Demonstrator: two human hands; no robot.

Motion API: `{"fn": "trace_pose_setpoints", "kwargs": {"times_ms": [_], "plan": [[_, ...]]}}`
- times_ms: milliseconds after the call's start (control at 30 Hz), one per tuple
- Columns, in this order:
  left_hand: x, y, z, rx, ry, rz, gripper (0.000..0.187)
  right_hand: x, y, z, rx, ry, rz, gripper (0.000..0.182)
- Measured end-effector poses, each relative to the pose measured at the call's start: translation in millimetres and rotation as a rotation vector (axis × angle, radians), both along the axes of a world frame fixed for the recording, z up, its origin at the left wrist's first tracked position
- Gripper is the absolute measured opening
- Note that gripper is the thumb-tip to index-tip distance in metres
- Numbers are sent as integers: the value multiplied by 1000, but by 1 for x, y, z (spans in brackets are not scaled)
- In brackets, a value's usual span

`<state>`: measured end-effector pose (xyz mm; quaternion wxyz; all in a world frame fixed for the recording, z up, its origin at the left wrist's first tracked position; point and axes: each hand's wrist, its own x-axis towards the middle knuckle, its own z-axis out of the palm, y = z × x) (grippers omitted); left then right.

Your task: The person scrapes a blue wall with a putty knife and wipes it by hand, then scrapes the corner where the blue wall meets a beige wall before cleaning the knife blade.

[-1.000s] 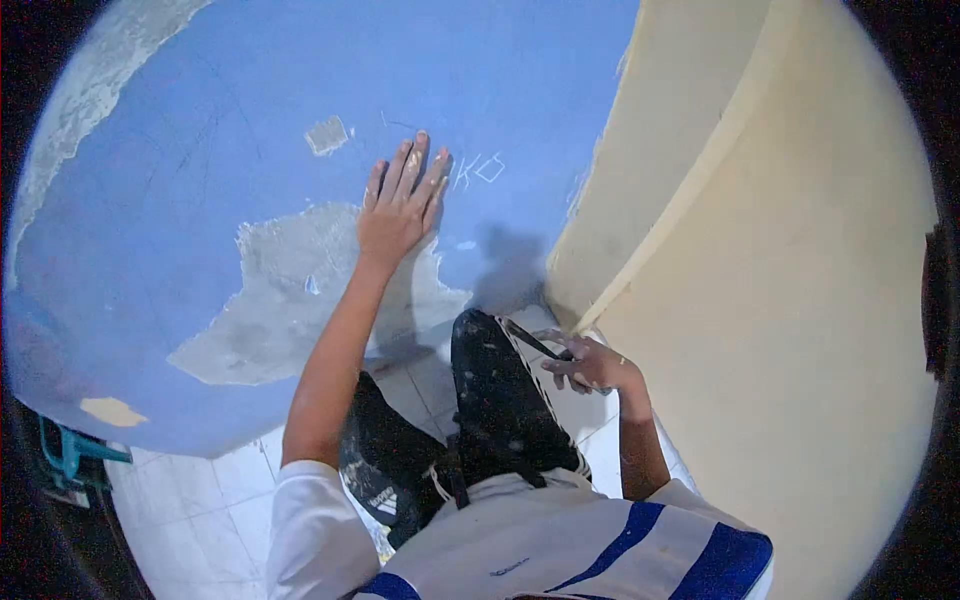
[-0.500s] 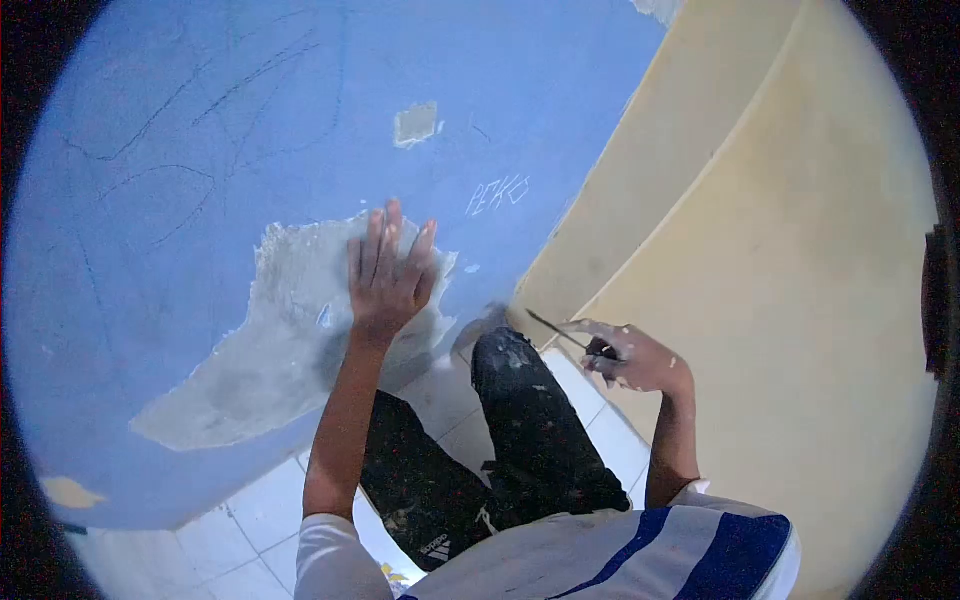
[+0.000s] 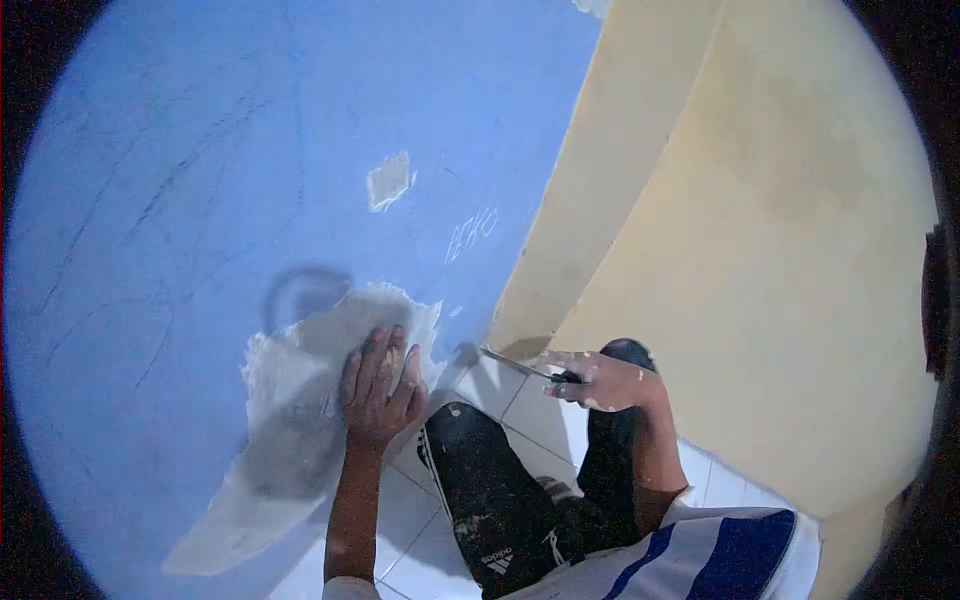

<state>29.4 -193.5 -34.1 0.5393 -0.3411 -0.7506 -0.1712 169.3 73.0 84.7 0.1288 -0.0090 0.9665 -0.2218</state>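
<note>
My left hand (image 3: 380, 388) lies flat, fingers together, on a bare grey patch (image 3: 290, 440) where the paint is gone from the blue wall (image 3: 200, 200). My right hand (image 3: 600, 380), flecked with white, grips the handle of a thin-bladed scraper (image 3: 515, 365) whose tip points left toward the wall's bottom corner. My legs in dark, paint-spattered trousers (image 3: 490, 490) are below both hands.
A cream wall (image 3: 780, 260) meets the blue one at a corner on the right. A small bare square (image 3: 388, 182) and scratched letters (image 3: 472, 232) mark the blue paint above my left hand. White floor tiles (image 3: 520, 410) lie underfoot.
My left hand has slid down the wall from beside the scratched letters onto the bare grey patch. My view has dropped lower, and my right hand kept hold of the scraper.
</note>
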Motion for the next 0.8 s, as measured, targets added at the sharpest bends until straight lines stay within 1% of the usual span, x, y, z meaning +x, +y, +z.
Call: {"fn": "trace_pose_setpoints", "kwargs": {"times_ms": [33, 133, 200, 267, 367, 467, 567, 633, 667, 700, 767, 800], "plan": [[-1, 0, -4, -15, -16, -25, 25, -2, 9, -6, 13, -46, 72, 42], [-1, 2, -14, -36, -20, -76, 24, 2, 35, -34, 131, 106, 301, 38], [-5, 9, -24, -2, -20, -121, 24, 5, 36, -40, 72, 27, 89, 37], [-6, 15, -27, 51, -38, -161, 24, 5, 39, -38, 13, -50, -17, 39], [-13, 19, -35, 10, -4, -114, 24, 5, 38, -36, -42, -65, -227, 44], [-18, 27, -41, 63, 46, -64, 23, 0, 43, -28, -107, -33, -214, 49], [-21, 37, -43, -13, 20, -12, 22, -7, 43, -19, -114, 144, -199, 46], [-20, 35, -46, -15, 8, -39, 24, -11, 63, -58, -103, 223, -225, 45], [-20, 34, -48, -15, 1, -46, 25, -16, 68, -67, -96, 260, -233, 44], [-20, 33, -48, -26, 10, -13, 24, -17, 73, -68, -156, 227, -237, 44], [-17, 29, -49, -42, 20, 60, 24, -27, 70, -48, -269, 152, -238, 44], [-16, 29, -49, -31, 23, 80, 23, -33, 73, -49, -301, 204, -225, 43]]}}
